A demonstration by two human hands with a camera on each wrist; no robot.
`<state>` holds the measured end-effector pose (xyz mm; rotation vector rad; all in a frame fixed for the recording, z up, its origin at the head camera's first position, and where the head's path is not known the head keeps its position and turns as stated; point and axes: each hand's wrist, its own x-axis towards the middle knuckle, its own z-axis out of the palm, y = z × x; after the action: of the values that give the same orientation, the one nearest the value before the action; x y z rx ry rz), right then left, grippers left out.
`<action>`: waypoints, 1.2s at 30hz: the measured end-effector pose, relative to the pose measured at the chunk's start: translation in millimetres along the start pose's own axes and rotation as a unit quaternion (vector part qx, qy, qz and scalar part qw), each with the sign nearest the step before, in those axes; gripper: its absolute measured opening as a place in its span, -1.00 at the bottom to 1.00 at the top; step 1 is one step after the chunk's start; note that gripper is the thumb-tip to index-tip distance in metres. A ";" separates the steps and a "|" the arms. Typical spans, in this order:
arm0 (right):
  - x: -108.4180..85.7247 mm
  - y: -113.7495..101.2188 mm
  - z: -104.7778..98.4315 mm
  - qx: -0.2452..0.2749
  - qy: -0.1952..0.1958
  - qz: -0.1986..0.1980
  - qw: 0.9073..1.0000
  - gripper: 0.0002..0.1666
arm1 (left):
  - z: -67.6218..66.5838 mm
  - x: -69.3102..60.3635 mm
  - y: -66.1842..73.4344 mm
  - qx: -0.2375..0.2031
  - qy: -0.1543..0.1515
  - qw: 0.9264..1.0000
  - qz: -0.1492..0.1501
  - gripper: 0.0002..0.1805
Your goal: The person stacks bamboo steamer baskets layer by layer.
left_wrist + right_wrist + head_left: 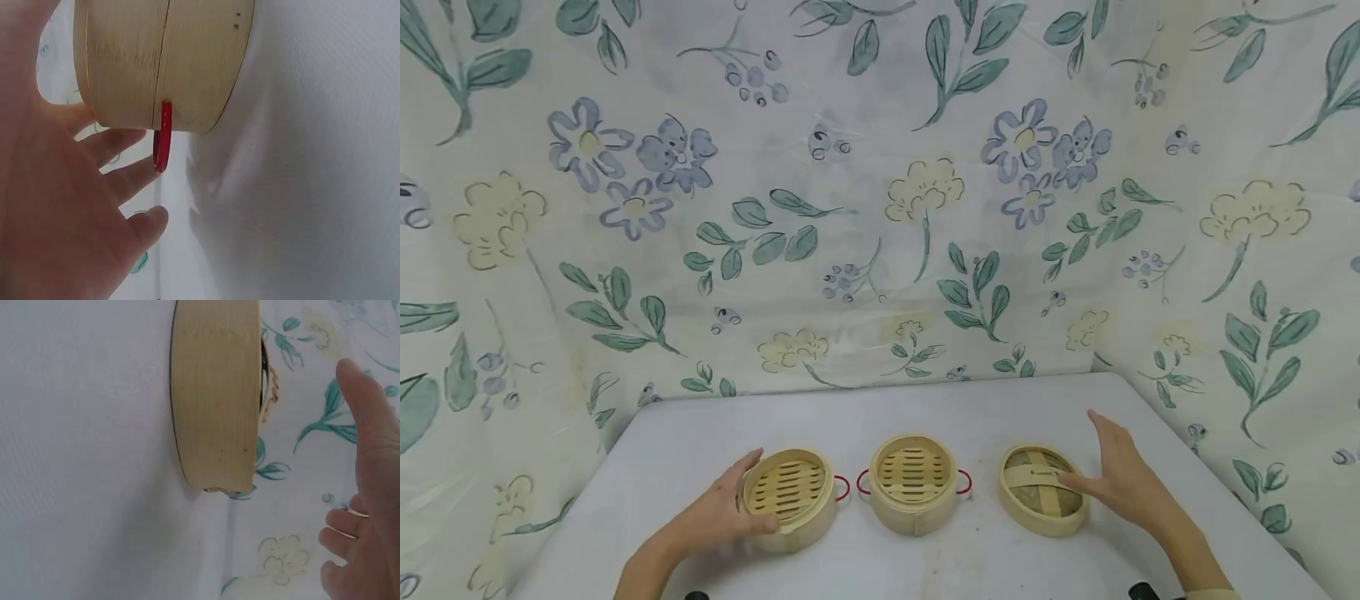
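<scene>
A round bamboo steamer basket (787,487) with a slatted base stands on the left of the table. My left hand (718,510) is spread around its left side, thumb by the front rim and fingers behind; whether they touch it is unclear. In the left wrist view those fingers reach past the basket's wall (125,62) near a red handle (164,137). A similar basket (913,487) with red handles sits in the middle. At right lies a woven bamboo steamer lid (1042,492). My right hand (1131,479) hovers beside it, fingers extended, apart from the lid's rim (215,394) in the right wrist view.
Everything stands on a white table (955,408). A floral sheet (880,250) hangs behind the table and along both its sides. Small dark objects show at the bottom edge of the head view, near each forearm.
</scene>
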<state>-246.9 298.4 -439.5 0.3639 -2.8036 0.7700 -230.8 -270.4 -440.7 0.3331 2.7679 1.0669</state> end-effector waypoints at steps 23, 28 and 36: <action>17.8 -68.6 67.0 0.084 -0.065 -0.089 0.990 0.20 | 6.6 -6.1 0.0 -0.051 -0.033 0.998 -0.017 0.34; 25.0 -84.5 78.7 0.098 -0.090 -0.085 0.987 0.24 | 6.6 -7.5 -0.8 -0.057 -0.042 0.997 -0.021 0.35; 32.5 -94.4 92.1 0.127 -0.132 -0.070 0.981 0.32 | 5.8 -8.4 -0.8 -0.061 -0.053 0.995 -0.051 0.38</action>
<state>-262.9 165.6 -463.8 0.7505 -2.8786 1.1228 -221.6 -269.5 -444.9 0.2243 2.5817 1.1524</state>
